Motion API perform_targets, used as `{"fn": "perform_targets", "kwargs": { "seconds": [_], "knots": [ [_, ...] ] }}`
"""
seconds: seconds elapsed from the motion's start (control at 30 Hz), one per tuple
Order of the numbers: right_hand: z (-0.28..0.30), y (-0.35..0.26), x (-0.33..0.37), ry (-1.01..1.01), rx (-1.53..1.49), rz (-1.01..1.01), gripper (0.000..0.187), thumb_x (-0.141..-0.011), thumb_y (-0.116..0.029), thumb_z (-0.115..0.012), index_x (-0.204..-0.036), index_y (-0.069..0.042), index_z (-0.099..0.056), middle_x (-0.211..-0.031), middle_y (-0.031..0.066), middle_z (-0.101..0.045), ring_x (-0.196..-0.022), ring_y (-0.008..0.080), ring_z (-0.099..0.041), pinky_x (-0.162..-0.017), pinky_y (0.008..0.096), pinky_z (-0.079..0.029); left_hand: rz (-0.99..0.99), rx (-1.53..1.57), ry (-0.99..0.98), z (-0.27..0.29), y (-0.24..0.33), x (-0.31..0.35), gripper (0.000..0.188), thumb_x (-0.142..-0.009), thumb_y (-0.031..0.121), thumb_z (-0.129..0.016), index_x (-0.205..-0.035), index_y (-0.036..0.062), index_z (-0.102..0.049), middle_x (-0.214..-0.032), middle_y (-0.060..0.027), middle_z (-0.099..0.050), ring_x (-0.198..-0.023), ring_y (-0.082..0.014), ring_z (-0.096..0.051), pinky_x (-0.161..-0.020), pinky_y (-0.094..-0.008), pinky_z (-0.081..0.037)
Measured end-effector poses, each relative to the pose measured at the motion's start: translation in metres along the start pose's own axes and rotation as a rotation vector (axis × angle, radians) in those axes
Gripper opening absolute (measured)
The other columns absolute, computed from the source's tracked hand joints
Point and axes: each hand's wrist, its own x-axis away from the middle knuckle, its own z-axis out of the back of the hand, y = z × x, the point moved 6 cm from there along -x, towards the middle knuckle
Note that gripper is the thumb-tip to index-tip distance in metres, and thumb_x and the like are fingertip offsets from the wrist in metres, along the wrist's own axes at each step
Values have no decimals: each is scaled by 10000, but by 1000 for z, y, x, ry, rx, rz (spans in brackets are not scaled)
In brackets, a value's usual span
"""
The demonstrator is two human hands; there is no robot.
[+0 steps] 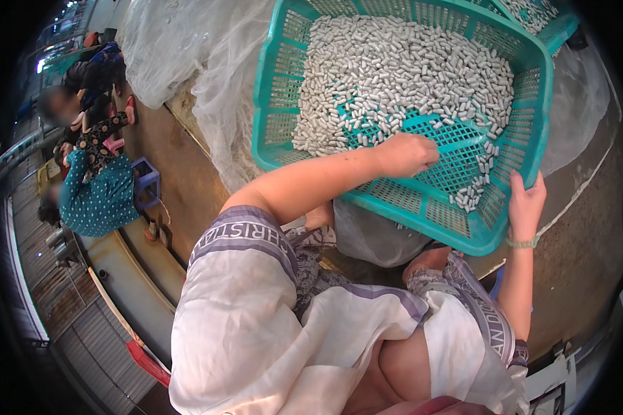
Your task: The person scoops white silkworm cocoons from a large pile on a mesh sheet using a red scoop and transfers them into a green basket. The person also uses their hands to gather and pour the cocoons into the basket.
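A large green plastic basket (403, 200) with mesh walls and floor fills the upper middle, tilted toward me. A thick layer of small, pale grey cylindrical pieces (401, 66) covers its far part. A few loose ones (469, 195) lie in the near right corner. My left hand (410, 155) is closed just above the bare mesh near the layer's near edge. Its fingers are curled together, and anything inside them is hidden. My right hand (526, 204) grips the basket's right rim, thumb on top, the other fingers mostly out of sight.
A second green basket (557, 31) with similar pieces stands at the far right. Sheer white netting (232, 90) is heaped left of the basket, with more underneath. Two people sit at far left, one in a teal dotted top (100, 197), near a small blue stool (147, 183).
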Motion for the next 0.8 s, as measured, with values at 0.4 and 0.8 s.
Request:
{"fn": "perform_targets", "kwargs": {
  "seconds": [0.4, 0.8],
  "knots": [
    [-1, -3, 2, -5, -63, 9, 203, -855, -30, -555, -1039, 57, -567, -933, 74, -636, -828, 120, -575, -756, 262, -455, -223, -213, 36, 4, 19, -1, 74, -684, 139, -574, -673, 71, -548, -783, -51, -523, -774, -226, -561, -601, -349, -514],
    [1, 2, 0, -4, -54, 28, 203, -861, -32, -545, -1045, 53, -561, -954, 79, -633, -816, 121, -577, -747, 267, -463, -136, -234, 2, 25, 15, 33, 318, -769, 252, -627, -1058, 121, -634, -853, -36, -516, -848, -203, -521, -721, -344, -419]
  ]
}}
